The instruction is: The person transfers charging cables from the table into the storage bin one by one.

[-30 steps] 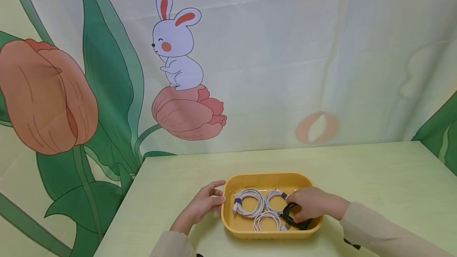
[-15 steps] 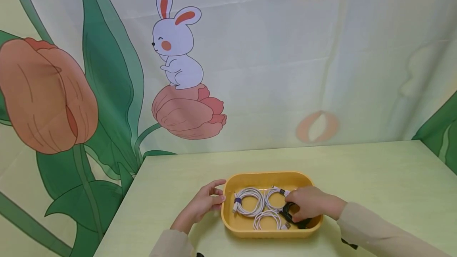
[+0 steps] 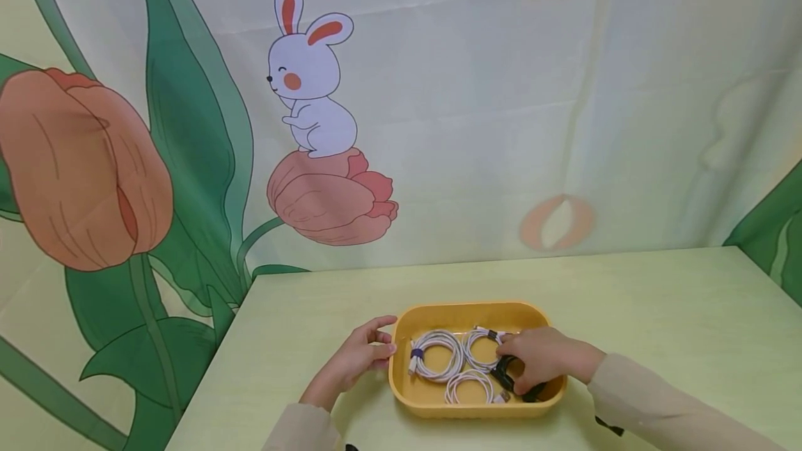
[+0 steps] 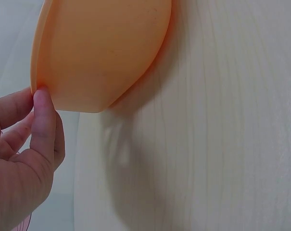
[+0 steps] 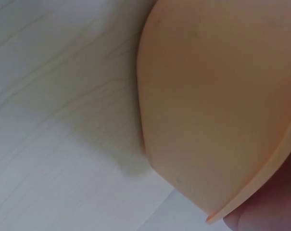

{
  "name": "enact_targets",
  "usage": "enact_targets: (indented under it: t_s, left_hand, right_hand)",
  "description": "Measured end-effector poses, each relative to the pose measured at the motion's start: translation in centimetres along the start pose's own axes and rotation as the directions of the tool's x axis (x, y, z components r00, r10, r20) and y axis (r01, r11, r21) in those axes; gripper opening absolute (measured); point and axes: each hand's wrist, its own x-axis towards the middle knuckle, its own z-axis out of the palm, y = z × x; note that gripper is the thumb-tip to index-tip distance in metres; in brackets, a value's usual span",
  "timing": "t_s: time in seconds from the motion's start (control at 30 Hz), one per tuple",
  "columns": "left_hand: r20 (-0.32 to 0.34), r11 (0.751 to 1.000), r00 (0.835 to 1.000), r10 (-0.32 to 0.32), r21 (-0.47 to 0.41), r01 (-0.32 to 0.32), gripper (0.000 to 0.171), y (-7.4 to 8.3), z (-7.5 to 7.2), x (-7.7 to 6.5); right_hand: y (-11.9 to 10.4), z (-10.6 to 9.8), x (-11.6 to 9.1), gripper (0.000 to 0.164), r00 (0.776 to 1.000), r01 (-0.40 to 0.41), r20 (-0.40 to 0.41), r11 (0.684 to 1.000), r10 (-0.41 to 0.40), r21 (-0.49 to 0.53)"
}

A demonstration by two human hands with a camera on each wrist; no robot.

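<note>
A yellow plastic bin (image 3: 476, 410) stands on the table, holding coiled cables. At its left end my left hand (image 3: 358, 359) pinches the rim; in the left wrist view the thumb (image 4: 42, 115) lies against the outer wall. My right hand (image 3: 540, 355) reaches over the right end into the bin, its thumb and fingers curled about a coiled black cable (image 3: 503, 373), which the hand partly hides. Beside the fingertips lies a white cable coil with a dark tie (image 3: 473, 353). A larger white coil with a purple tie (image 3: 438, 373) sits at left, and a thin white coil (image 3: 466, 376) in front.
The pale wood-grain table (image 3: 664, 326) extends around the bin. Behind it hangs a cloth backdrop (image 3: 464, 124) printed with tulips and a rabbit. In the right wrist view the bin's outer wall (image 5: 212, 96) fills much of the frame.
My right hand has shifted slightly left inside the bin, and the white coil's dark tie has moved a little left and back. My left hand has stayed at the rim.
</note>
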Motion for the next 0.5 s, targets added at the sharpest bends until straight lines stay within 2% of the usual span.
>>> enact_targets:
  t_s: [0.37, 0.5]
  left_hand:
    - [-0.008, 1.000, 1.000, -0.008, -0.003, 0.008, 0.049, 0.01, 0.06, 0.05]
    - [-0.008, 1.000, 1.000, -0.007, -0.004, 0.007, 0.050, 0.06, 0.03, -0.01]
  right_hand:
    - [-0.11, -0.38, 0.50, 0.062, 0.998, 0.005, 0.058, 1.000, -0.007, 0.027]
    - [-0.25, -0.38, 0.56, 0.063, 0.998, 0.002, 0.057, 1.000, -0.004, 0.021]
